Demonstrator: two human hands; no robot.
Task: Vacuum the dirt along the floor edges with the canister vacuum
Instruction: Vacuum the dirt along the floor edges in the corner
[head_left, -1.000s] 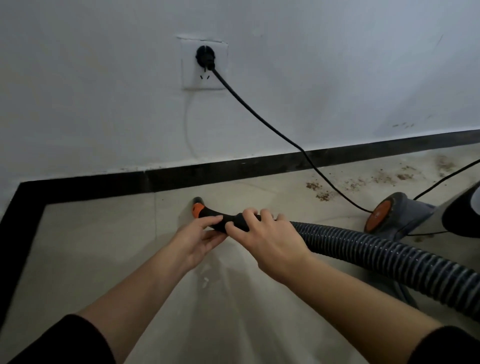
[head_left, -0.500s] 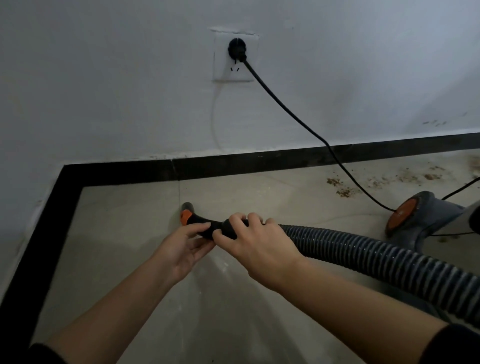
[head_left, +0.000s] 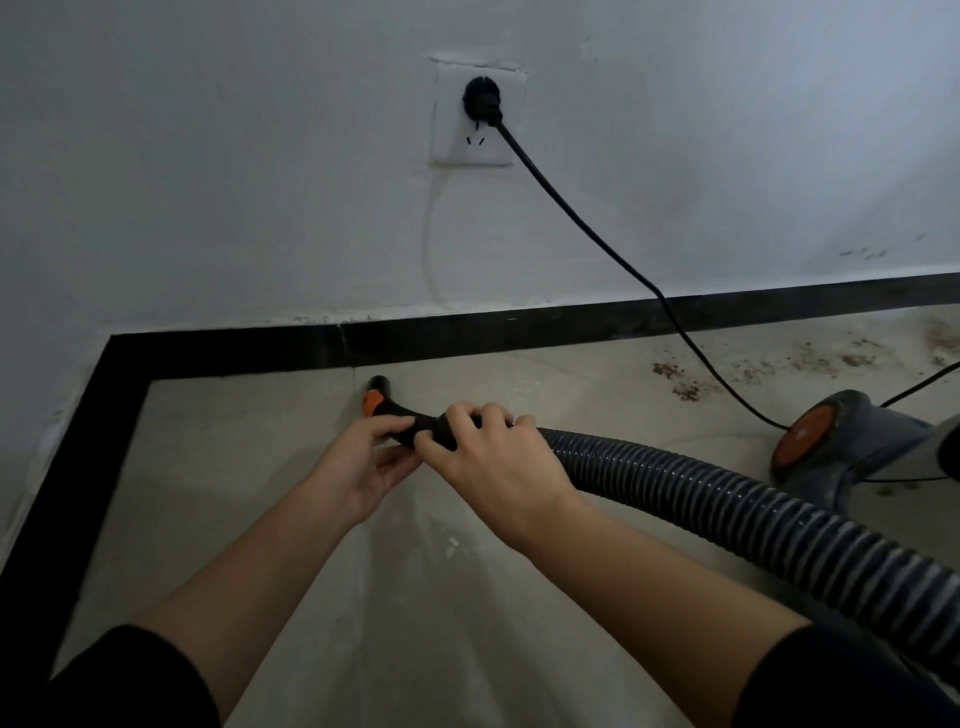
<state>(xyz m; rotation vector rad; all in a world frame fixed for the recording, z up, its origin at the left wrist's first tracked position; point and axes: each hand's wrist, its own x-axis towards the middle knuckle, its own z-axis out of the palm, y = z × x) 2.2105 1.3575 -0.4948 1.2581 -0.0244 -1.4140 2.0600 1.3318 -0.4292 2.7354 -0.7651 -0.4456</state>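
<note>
A ribbed grey hose runs from the lower right to a black nozzle with an orange button, whose tip lies on the floor just short of the black baseboard. My right hand grips the hose's black end from above. My left hand holds the nozzle from below, thumb on top. The grey canister vacuum with an orange wheel stands at the right. Brown dirt is scattered along the floor edge to the right of the nozzle.
A black power cord runs from a white wall socket down across the baseboard to the canister. The room's corner lies at the left, where the baseboard turns toward me. Pale floor tiles spread under my arms.
The view has swung left, so the socket and corner sit further right in frame. Both hands keep their hold on the nozzle end, whose tip stays near the baseboard.
</note>
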